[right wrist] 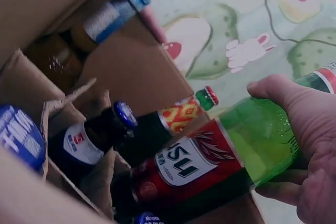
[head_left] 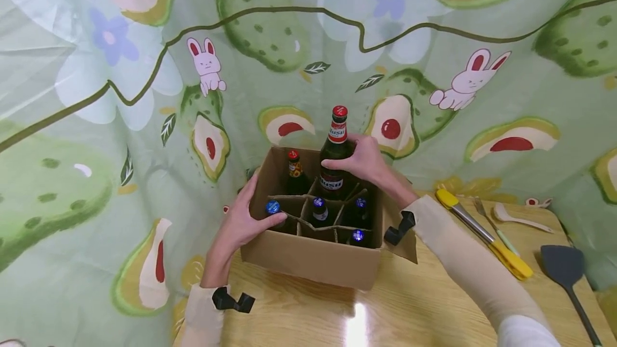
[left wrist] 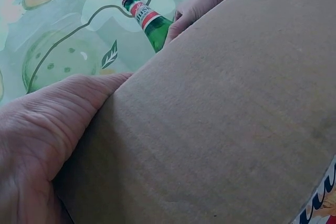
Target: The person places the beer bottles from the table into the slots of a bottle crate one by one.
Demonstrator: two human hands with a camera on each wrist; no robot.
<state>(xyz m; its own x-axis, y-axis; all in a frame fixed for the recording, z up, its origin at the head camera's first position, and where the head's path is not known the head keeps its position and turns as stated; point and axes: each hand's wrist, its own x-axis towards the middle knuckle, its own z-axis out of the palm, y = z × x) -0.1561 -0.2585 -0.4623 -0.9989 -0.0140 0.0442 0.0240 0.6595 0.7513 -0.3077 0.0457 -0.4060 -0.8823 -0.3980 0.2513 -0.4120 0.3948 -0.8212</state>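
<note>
In the head view my right hand [head_left: 367, 163] grips a green beer bottle [head_left: 336, 149] with a red cap and red label. The bottle stands well above its neighbours, its lower end still within the back row of a divided cardboard box [head_left: 308, 262]. My left hand [head_left: 239, 225] holds the box at its left side, thumb over the front rim beside a blue-capped bottle [head_left: 272, 208]. At the back left sits another red-capped bottle [head_left: 295, 173]. Several dark bottles with blue caps fill other compartments, one in the middle [head_left: 318, 209].
Right of the box lie yellow-tipped tongs [head_left: 474, 224], a fork [head_left: 496, 226], a pale ladle [head_left: 518, 217] and a dark spatula [head_left: 563, 264] on the wooden table [head_left: 414, 304]. An open box flap [head_left: 404, 245] sticks out at the right. A printed curtain [head_left: 289, 90] hangs close behind.
</note>
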